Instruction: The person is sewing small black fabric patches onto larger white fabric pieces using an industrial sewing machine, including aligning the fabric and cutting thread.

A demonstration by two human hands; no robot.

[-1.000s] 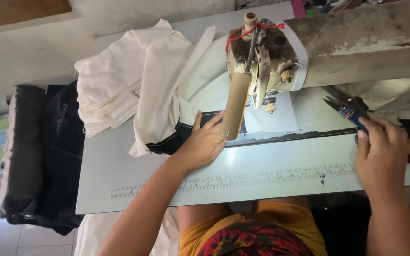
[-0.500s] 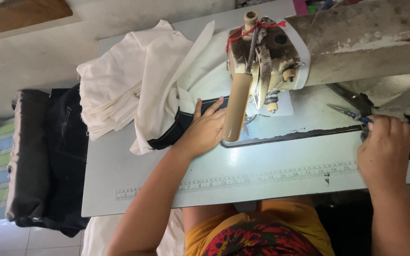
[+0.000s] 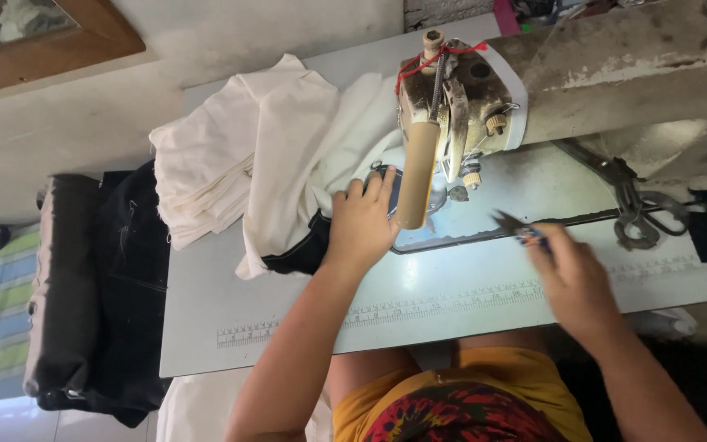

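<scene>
Fingers (image 3: pixel 367 190) of the left hand (image 3: pixel 362 225) are lying slightly spread and flat, pressing on dark fabric (image 3: pixel 300 254) just left of the sewing machine head (image 3: pixel 452 115); the fingertips are reaching under the machine's beige lever, which is hiding part of them. The left forearm is stretching up from the near edge of the scene, wrist straight. The right hand (image 3: pixel 574 278) is blurring with motion, so its fingers are hard to make out; they are curling around small thread snips (image 3: pixel 517 229), whose dark blades are pointing left toward the needle area. The right forearm is running off the near right corner. The needle itself is too small to make out. Cream cloth (image 3: pixel 247 155) is lying bunched on the far left part of the table (image 3: pixel 231 319), partly covering the dark fabric. Large scissors (image 3: pixel 636 205) are resting on the table at right, below the machine arm.
</scene>
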